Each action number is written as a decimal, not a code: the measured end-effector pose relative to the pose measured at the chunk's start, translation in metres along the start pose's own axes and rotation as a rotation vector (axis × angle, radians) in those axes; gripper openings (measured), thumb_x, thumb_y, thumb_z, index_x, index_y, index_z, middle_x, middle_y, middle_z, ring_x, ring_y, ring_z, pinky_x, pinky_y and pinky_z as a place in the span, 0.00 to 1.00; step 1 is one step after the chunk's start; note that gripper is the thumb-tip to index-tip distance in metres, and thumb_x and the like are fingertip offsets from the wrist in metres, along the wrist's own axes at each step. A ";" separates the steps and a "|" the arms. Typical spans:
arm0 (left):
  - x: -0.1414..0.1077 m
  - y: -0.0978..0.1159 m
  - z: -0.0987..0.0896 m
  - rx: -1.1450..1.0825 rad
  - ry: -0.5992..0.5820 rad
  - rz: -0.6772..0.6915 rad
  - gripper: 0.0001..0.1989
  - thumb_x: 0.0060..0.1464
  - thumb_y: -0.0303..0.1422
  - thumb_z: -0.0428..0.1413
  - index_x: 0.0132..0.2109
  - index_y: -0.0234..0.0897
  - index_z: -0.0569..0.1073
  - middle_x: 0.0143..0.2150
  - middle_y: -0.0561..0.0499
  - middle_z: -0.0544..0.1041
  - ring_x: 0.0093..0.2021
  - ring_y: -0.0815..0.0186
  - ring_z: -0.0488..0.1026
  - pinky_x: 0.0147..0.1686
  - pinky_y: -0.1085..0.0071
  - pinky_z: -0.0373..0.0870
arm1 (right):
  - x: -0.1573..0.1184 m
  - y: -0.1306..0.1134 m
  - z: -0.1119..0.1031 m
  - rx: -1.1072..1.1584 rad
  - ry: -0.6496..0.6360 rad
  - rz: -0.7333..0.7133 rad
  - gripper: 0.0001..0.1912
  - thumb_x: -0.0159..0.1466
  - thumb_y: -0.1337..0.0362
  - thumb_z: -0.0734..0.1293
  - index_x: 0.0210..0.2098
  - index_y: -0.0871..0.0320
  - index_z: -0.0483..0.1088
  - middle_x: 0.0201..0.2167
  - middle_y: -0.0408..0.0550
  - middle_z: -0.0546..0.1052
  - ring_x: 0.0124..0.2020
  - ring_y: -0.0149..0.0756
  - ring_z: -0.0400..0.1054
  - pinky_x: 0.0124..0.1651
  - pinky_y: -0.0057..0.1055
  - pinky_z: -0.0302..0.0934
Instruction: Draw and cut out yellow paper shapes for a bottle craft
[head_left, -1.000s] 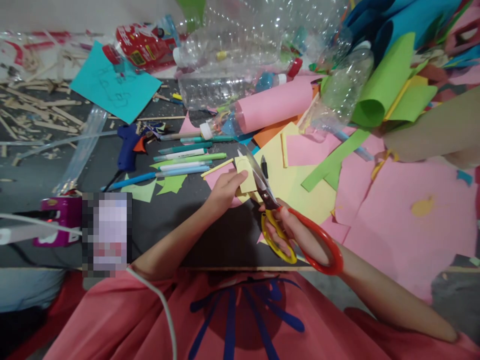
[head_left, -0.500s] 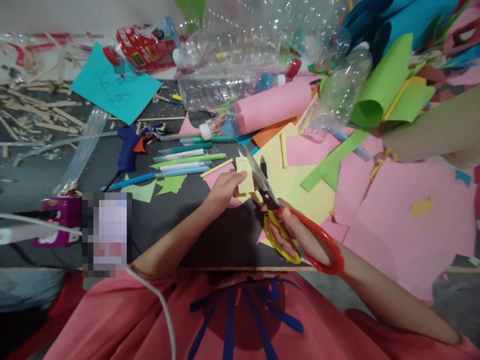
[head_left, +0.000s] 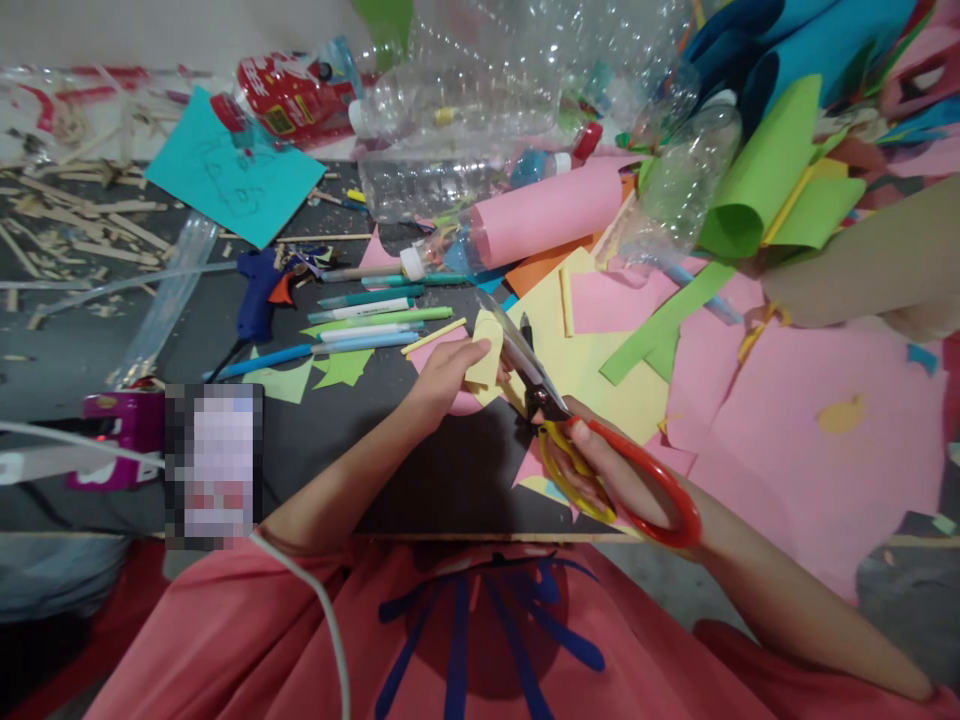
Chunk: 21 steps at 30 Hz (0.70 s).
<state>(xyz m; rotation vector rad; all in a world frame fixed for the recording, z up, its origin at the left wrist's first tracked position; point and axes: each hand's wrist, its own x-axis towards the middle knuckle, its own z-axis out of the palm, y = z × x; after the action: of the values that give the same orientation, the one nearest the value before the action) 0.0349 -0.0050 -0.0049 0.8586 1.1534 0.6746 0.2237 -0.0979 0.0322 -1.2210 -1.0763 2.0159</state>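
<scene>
Pinched in my left hand (head_left: 448, 377) is a small pale yellow paper piece (head_left: 487, 350), held upright over the dark table. My right hand (head_left: 600, 460) is wrapped round the handles of the scissors (head_left: 637, 478), one red and one yellow. The scissors' blades point up and left, and they lie against or close beside the right edge of the small paper; whether they touch it I cannot tell. Behind the blades a black pen (head_left: 526, 328) rests on a large yellow sheet (head_left: 592, 375). Pink scraps lie under and beside my hands.
Several markers (head_left: 375, 310) and a blue glue gun (head_left: 259, 295) lie left of centre. Clear bottles (head_left: 465, 90) and a pink paper roll (head_left: 551, 213) stretch across the back. A phone (head_left: 221, 460) is at the left. Another person's arm (head_left: 862, 265) reaches in from the right.
The small yellow paper has tilted and curled a little in my left hand. The scissors' handles and my right hand have shifted slightly right and down, and the blades look closer together.
</scene>
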 end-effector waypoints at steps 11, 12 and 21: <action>0.000 0.000 -0.002 -0.022 -0.028 0.081 0.19 0.48 0.45 0.57 0.19 0.36 0.74 0.24 0.47 0.77 0.31 0.62 0.75 0.38 0.68 0.70 | -0.005 0.002 -0.001 0.028 0.027 0.017 0.21 0.68 0.41 0.58 0.34 0.52 0.59 0.17 0.33 0.57 0.15 0.25 0.45 0.17 0.26 0.48; 0.001 0.000 -0.003 -0.031 -0.033 0.096 0.19 0.48 0.44 0.57 0.19 0.35 0.74 0.24 0.47 0.77 0.31 0.62 0.75 0.37 0.69 0.70 | -0.005 0.001 -0.001 0.024 0.023 0.011 0.21 0.68 0.41 0.58 0.35 0.53 0.59 0.17 0.33 0.57 0.16 0.25 0.45 0.17 0.26 0.48; -0.001 0.004 -0.003 -0.142 -0.014 0.101 0.16 0.47 0.40 0.58 0.18 0.35 0.73 0.25 0.47 0.76 0.29 0.66 0.72 0.35 0.69 0.69 | -0.008 -0.009 -0.005 -0.005 0.012 0.087 0.21 0.67 0.41 0.60 0.40 0.53 0.61 0.18 0.33 0.55 0.17 0.25 0.45 0.16 0.24 0.43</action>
<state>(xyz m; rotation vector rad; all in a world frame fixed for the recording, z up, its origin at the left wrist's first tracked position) 0.0318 -0.0031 -0.0018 0.8040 1.0412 0.8223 0.2319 -0.0978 0.0420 -1.3012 -1.0401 2.0690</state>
